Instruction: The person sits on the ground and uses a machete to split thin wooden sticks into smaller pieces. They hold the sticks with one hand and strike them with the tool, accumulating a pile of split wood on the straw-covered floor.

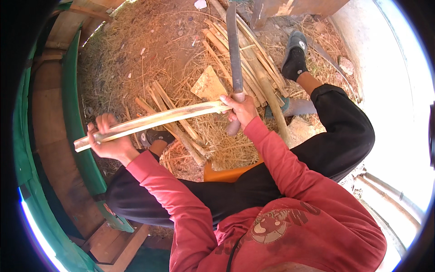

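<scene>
A long split bamboo piece [158, 122] lies crosswise in front of me, its pale inner side showing. My left hand [111, 140] supports it near the left end, with the fingers curled around and over it. At the other end, my right hand [241, 110] is closed around the handle of a machete [235, 50]. The right thumb also presses on the bamboo's end. The machete's long dark blade points away from me, over a bundle of bamboo strips [256, 68]. Part of its wooden handle shows below the hand.
Several split pieces [181, 127] lie on the straw-strewn ground near my left foot [156, 137]. Beyond them is a flat wooden block [209, 85]. Another long blade [328, 56] rests by the white wall [376, 90] on the right. A green-edged wooden structure [74, 113] stands at left.
</scene>
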A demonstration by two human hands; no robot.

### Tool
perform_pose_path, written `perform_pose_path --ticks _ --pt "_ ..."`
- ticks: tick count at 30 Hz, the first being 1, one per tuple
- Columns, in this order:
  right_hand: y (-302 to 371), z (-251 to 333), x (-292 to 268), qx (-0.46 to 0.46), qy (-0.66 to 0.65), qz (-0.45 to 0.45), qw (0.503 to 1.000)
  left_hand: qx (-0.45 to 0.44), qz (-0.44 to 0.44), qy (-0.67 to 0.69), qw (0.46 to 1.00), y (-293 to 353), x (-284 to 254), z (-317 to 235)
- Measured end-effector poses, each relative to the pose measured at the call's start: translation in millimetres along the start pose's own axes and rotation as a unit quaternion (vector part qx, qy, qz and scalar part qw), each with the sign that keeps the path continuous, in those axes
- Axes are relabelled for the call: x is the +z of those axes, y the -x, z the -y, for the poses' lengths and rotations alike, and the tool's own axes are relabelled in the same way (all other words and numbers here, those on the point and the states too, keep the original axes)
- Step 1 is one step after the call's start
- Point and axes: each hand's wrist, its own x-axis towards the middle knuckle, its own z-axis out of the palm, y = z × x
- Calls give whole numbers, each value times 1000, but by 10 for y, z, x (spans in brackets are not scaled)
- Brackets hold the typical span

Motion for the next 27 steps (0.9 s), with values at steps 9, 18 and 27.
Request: perform_pose_path --ticks 9,18,27 --pt "180 141 124 89 33 92 991 95 -25 -281 955 399 1004 523" --pt "180 75 169 129 -24 98 987 101 29 -308 946 471 1225 563" --pt "-136 -284 -127 -107 317 -83 939 65 -11 -270 961 44 1128 301"
